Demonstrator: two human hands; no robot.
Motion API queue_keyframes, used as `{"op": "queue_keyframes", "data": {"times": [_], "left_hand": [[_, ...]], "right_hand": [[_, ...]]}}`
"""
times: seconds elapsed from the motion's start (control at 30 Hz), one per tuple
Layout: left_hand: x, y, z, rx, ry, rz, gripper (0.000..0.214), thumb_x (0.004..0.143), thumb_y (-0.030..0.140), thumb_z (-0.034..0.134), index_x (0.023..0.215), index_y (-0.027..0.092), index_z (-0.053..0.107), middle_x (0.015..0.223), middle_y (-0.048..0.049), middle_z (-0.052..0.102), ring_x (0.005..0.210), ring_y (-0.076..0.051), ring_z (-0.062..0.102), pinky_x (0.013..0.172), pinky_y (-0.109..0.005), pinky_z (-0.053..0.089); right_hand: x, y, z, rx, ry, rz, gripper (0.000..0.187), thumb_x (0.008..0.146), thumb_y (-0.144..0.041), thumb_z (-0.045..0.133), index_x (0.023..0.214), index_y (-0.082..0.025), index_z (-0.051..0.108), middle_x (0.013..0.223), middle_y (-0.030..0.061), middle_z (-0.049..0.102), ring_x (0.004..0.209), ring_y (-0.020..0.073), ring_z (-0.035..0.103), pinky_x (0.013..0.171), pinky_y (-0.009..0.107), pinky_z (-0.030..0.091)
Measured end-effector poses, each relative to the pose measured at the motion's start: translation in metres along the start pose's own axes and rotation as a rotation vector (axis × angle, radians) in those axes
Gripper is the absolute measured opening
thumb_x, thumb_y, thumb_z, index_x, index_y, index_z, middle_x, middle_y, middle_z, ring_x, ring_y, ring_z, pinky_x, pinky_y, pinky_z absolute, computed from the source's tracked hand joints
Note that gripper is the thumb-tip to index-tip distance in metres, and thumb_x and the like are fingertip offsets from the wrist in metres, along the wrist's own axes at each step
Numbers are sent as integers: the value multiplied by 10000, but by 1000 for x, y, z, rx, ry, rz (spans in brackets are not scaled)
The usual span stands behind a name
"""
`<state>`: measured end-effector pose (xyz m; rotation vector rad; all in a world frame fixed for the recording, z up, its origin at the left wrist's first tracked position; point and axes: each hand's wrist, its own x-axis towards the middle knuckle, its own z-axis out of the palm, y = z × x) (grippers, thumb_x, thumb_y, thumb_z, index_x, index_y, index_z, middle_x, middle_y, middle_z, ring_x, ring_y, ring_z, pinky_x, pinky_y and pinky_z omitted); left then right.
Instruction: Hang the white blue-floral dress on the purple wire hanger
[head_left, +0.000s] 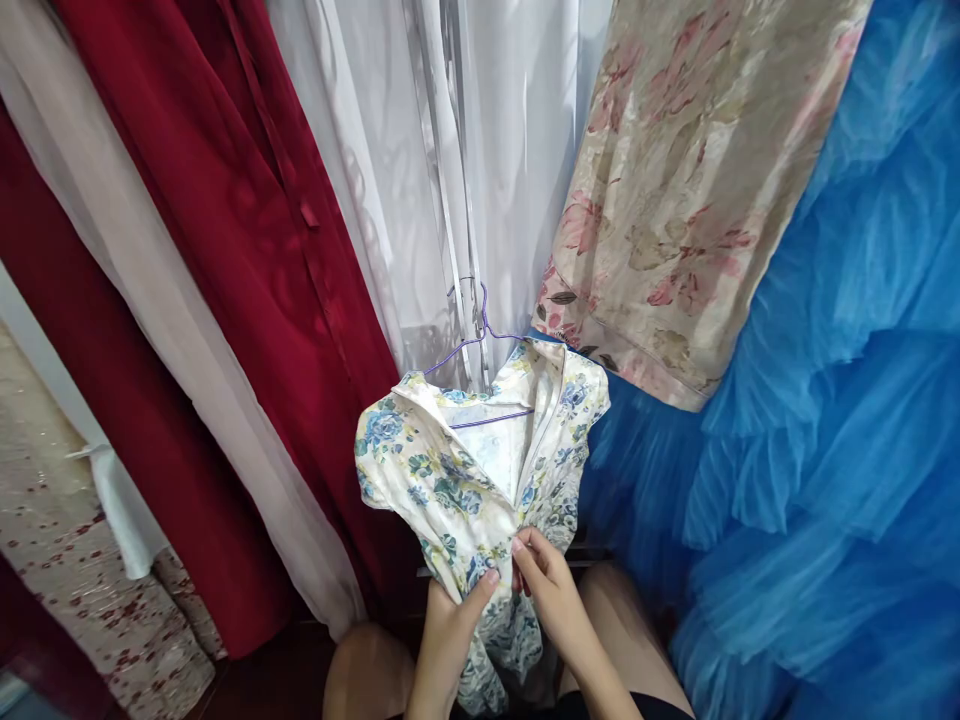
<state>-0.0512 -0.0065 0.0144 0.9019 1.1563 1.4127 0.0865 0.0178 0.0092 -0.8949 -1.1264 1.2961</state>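
A white dress with blue and green flowers [450, 490] hangs on a thin purple hanger [487, 335] in front of me. Its front is open in a V, with a zipper edge along the right side of the opening. My left hand [454, 620] grips the cloth at the waist, thumb on top and fingers behind it. My right hand [544, 575] pinches the front at the bottom of the V, close to the zipper line. Whether a zipper pull lies between those fingertips is hidden.
Long red drapes [247, 250] and a pale sheer cloth [195, 330] hang on the left. White cloth [517, 150] hangs behind the hanger. To the right are a beige floral garment [667, 200] and a ruffled blue tulle gown [847, 450]. My knees [367, 670] flank the dress.
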Motion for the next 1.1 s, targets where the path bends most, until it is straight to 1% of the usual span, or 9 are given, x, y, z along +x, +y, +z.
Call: {"op": "queue_keyframes", "data": {"times": [0.2,0.43,0.57,0.7,0.77,0.8,0.9,0.97,1.1], "left_hand": [[-2,0,4,38,-17,-16,675,645,388,872,1241,151,662,1259,-156,690,1214,-345,621,1059,-413,483],[1,-5,-2,74,33,-1,691,658,387,864,1264,139,643,1237,-163,695,1208,-341,621,1050,-422,478],[-2,0,-2,112,125,4,580,691,413,838,1169,136,663,1208,-162,697,1186,-346,623,985,-398,500],[-2,5,-3,239,514,360,581,735,384,808,1238,219,569,1279,-107,615,1198,-293,569,967,-345,460],[-5,8,1,331,610,562,477,771,340,780,1186,232,571,1227,-88,594,1152,-265,554,967,-338,432],[-7,10,4,377,569,618,368,795,314,758,1116,230,596,1164,-81,601,1110,-255,559,961,-339,427],[-17,14,23,473,239,630,67,859,233,670,911,224,629,982,-69,619,1001,-242,587,931,-345,441],[-22,12,36,483,106,568,92,852,173,646,924,225,625,976,-72,623,995,-242,593,923,-347,450],[-24,-2,54,443,134,446,317,794,78,635,1061,235,569,1003,-56,607,933,-214,592,847,-313,465]], "right_hand": [[-12,-4,-17,11,104,34,384,866,-542,646,705,-205,556,567,-36,440,553,140,385,558,272,290],[-14,-11,-19,521,125,278,293,776,-415,696,721,-218,485,588,-57,357,519,114,305,534,253,301],[-18,-14,-20,510,105,273,306,804,-401,688,696,-214,471,581,-51,364,529,115,307,546,256,287],[-24,-20,-22,334,125,211,338,835,-387,672,646,-210,455,566,-44,358,546,124,279,548,269,246],[-26,-23,-21,247,131,177,342,838,-399,668,632,-207,474,560,-43,345,554,125,263,550,275,221],[-26,-25,-21,208,128,163,340,839,-410,665,631,-205,491,559,-43,341,556,126,260,550,277,212],[-29,-28,-19,119,95,139,304,833,-421,664,656,-196,562,562,-43,339,559,124,258,549,280,191],[-30,-29,-19,76,66,135,279,826,-410,676,674,-190,596,568,-45,337,560,119,261,552,278,188],[-35,-29,-20,30,3,153,288,829,-430,673,689,-182,626,567,-44,349,558,115,280,557,275,193]]}}
